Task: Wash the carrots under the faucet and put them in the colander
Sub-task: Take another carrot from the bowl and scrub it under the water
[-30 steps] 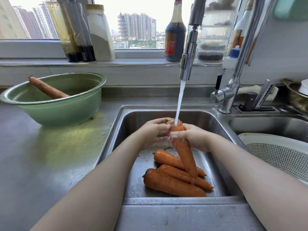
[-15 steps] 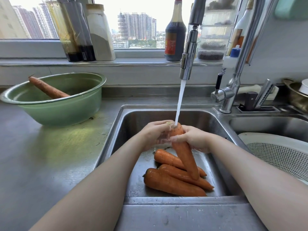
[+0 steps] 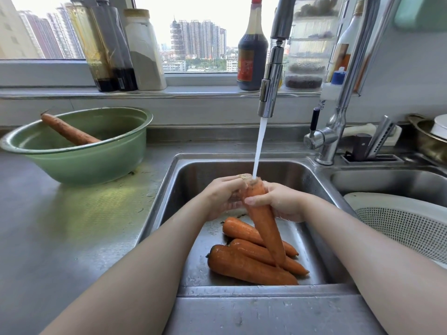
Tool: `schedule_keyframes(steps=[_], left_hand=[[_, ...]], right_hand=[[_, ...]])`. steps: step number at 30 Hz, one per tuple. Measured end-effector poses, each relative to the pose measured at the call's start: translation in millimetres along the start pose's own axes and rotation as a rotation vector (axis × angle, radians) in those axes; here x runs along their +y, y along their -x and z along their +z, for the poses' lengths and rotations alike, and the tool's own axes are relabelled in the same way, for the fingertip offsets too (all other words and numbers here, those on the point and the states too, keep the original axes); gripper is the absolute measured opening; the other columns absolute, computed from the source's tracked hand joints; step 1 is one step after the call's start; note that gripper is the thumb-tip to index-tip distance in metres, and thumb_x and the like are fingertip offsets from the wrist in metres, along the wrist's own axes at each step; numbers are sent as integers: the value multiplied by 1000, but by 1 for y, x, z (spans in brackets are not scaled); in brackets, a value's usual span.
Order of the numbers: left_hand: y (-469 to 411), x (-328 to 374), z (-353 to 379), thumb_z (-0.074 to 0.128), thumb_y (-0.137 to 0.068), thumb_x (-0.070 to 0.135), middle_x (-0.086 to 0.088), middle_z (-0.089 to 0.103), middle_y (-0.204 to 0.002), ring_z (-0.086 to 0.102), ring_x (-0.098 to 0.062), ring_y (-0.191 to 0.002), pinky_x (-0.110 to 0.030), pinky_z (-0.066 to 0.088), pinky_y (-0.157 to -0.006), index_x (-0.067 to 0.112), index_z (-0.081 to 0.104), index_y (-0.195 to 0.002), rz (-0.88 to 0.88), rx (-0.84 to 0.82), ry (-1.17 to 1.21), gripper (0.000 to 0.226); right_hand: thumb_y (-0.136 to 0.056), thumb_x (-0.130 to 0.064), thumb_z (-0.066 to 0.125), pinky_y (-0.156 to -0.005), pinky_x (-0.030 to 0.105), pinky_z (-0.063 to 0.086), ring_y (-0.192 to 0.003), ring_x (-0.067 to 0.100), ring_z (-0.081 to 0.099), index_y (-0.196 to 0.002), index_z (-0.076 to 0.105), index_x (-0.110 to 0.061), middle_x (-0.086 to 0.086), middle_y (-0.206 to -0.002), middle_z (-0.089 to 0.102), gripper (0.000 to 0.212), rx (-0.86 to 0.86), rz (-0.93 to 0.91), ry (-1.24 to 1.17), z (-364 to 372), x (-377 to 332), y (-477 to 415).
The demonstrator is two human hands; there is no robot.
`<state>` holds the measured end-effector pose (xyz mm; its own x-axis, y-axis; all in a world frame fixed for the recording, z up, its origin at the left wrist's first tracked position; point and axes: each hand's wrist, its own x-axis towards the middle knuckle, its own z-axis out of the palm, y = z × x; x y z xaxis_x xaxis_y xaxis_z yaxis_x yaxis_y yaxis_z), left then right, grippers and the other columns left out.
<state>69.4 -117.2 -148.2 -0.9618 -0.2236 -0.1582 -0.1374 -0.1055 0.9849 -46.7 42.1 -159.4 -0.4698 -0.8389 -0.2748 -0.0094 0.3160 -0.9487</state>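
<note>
Gripping one carrot (image 3: 263, 223) mid-basin — hands (image 3: 221, 197) (image 3: 281, 201) clear of sink (image 3: 183, 189) walls.

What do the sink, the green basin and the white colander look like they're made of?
Sink: stainless steel with a brushed finish, judging by its grey sheen and blurred reflections. Green basin: probably plastic, possibly enamelled metal; it is smooth and slightly glossy, with a rolled rim. White colander: likely plastic, matte, pierced with fine, regular holes.

No readable text or numbers anywhere
</note>
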Motion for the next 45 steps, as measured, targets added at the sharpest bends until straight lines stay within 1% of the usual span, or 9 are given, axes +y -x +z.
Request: schedule_keyframes(steps=[5, 10, 19, 23, 30, 33, 38, 41, 45], left_hand=[[-3, -1, 4, 64, -99, 23, -7, 78, -108, 72, -17, -94, -30, 57, -75, 19, 76, -121, -5, 58, 24, 26], [-2, 0, 5, 57, -98, 11, -6, 75, -101, 71, -16, -88, -29, 58, -69, 14, 74, -125, -54, 40, 39, 31], [-4, 0, 11, 65, -96, 23, -4, 75, -101, 69, -18, -91, -29, 56, -69, 21, 78, -116, -58, 114, 38, 24], [-5, 1, 15, 66, -95, 20, -4, 74, -96, 67, -19, -88, -31, 56, -72, 21, 79, -114, -86, 148, 58, 23], [-2, 0, 10, 62, -98, 14, -5, 75, -100, 70, -16, -88, -28, 58, -67, 19, 76, -121, -91, 59, 77, 27], [-3, 0, 12, 66, -95, 18, -3, 75, -92, 69, -16, -87, -28, 57, -66, 20, 79, -112, -80, 111, 49, 21], [-3, 1, 9, 61, -98, 15, -6, 74, -106, 68, -18, -95, -28, 56, -67, 23, 75, -122, -85, 73, 33, 29], [-1, 1, 7, 60, -97, 9, -5, 72, -98, 68, -16, -86, -26, 57, -64, 18, 74, -123, -91, 51, 49, 31], [-4, -1, 10, 67, -94, 17, -7, 73, -104, 69, -20, -95, -31, 58, -72, 20, 75, -121, -70, 109, 16, 28]], right_hand=[[-68, -39, 91, -102, 59, 55, -116, 34, 71, -139, 57, -25, 11, -126, 73, 79, 11, -3, 43, 2, -1, -2], [-89, -20, 81, -103, 57, 55, -111, 33, 73, -130, 65, -23, 10, -116, 77, 45, -8, 4, 9, 0, -1, 4], [-96, -19, 74, -99, 46, 59, -109, 26, 74, -126, 62, -29, 5, -116, 76, 34, 13, -54, 128, 10, -8, 4], [-96, -18, 74, -101, 50, 58, -106, 27, 74, -121, 67, -25, 5, -110, 77, 27, 27, -58, 157, 8, -7, 3], [-82, -27, 82, -104, 58, 54, -111, 33, 73, -123, 69, -25, 9, -115, 77, 44, 26, -15, 93, 1, -2, 1], [-88, -29, 81, -104, 54, 56, -111, 29, 73, -124, 65, -29, 6, -117, 76, 40, 24, -37, 172, 6, -4, 0], [-93, -24, 78, -103, 55, 56, -109, 30, 74, -127, 63, -23, 9, -115, 76, 36, 29, -5, 156, 4, -6, 2], [-95, -21, 76, -104, 55, 55, -111, 31, 73, -129, 65, -23, 10, -117, 76, 36, 18, 17, 106, 2, -5, 2], [-87, -35, 81, -101, 53, 57, -110, 29, 73, -131, 62, -27, 7, -119, 75, 49, 38, -2, 166, 6, -3, -2]])
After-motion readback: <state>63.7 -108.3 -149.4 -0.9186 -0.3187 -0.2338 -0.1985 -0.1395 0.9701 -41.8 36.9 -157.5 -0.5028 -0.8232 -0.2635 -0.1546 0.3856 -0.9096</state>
